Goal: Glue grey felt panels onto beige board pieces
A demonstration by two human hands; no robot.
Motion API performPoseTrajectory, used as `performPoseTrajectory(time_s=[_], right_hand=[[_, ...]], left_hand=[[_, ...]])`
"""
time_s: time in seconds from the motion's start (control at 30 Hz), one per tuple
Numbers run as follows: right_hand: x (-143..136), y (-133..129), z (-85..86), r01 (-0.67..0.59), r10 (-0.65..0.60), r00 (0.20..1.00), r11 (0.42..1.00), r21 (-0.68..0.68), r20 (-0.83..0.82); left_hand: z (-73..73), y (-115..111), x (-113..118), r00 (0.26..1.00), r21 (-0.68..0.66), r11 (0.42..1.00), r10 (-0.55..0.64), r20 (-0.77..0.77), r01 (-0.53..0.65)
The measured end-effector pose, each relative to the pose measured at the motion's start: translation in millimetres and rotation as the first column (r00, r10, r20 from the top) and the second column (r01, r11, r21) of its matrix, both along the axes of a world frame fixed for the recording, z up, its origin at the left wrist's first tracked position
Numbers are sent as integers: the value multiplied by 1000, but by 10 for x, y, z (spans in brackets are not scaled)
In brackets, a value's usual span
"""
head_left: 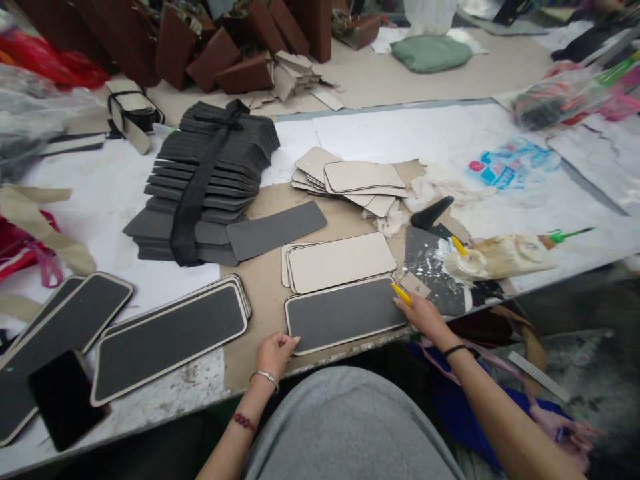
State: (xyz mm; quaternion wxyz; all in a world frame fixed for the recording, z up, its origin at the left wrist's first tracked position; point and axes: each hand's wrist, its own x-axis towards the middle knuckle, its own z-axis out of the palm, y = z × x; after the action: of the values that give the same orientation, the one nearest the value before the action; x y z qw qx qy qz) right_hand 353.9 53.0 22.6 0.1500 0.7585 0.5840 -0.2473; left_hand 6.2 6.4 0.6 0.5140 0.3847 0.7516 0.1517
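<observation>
A dark grey rectangular panel with a cream border [345, 315] lies at the table's front edge. My left hand [277, 357] is closed, thumb and fingers pinching the panel's near left corner. In my right hand [423, 317], at the panel's right end, is a yellow pointed tool [401, 295]; the fingers are wrapped round it and hide its rear part. Right behind the panel sits a small stack of cream boards [345, 261]. A small beige scrap [415, 285] lies just beyond my right hand.
A bundle of dark grey pieces [215, 173] stands behind left, a loose grey piece [280, 230] beside it. Bordered panels [170, 340] and a phone [67, 400] lie left. A glue-smeared container [500, 259] lies right; more cream boards [365, 177] are behind.
</observation>
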Motion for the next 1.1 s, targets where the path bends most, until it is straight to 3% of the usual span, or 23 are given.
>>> performPoseTrajectory(time_s=[0.13,0.43,0.83,1.1], right_hand=[[-20,-4,9,24,-24,1000,1000,7,-6],[-63,-31,48,67,-65,997,997,47,-47],[-70,-24,97,154,-149,983,988,33,-108],[-9,-4,-1,89,-89,994,996,3,-62]], left_hand=[[27,17,-14,1000,-17,1000,-19,5,19],[-67,35,-118,996,-51,995,-90,17,90],[-92,41,-114,997,-51,995,-81,13,81],[10,31,-3,1000,-51,999,-4,28,5]])
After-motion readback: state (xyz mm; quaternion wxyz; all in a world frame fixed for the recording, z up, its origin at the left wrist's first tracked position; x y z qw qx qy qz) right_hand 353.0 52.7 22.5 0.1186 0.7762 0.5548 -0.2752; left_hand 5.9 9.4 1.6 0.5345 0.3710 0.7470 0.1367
